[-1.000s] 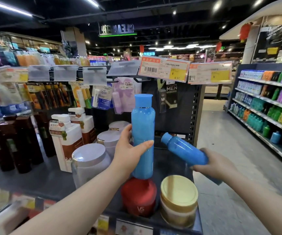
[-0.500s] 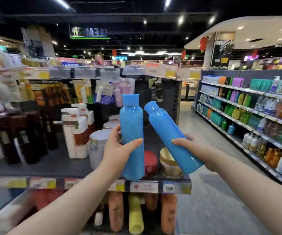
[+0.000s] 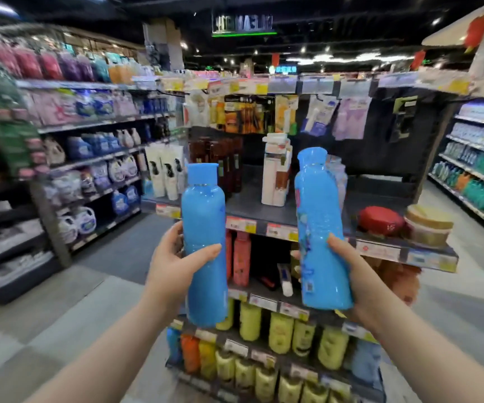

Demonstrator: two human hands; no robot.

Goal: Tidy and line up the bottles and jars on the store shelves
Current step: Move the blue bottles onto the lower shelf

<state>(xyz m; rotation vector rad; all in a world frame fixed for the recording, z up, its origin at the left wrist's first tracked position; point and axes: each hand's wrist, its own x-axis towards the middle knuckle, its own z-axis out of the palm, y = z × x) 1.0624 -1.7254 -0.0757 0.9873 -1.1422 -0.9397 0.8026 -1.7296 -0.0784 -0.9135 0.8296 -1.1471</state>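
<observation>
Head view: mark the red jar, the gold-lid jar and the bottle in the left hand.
red jar [image 3: 380,220]: head view, on its red top.
gold-lid jar [image 3: 427,218]: head view, on the gold lid.
left bottle [image 3: 203,222]: head view, on the mid-body, below the cap.

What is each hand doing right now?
Left hand: holding a plain blue plastic bottle.
Right hand: holding a blue plastic bottle with a printed label.

A shop: the end shelf [image 3: 290,210] carries price tags [image 3: 281,231], with stocked aisles either side of it.
</observation>
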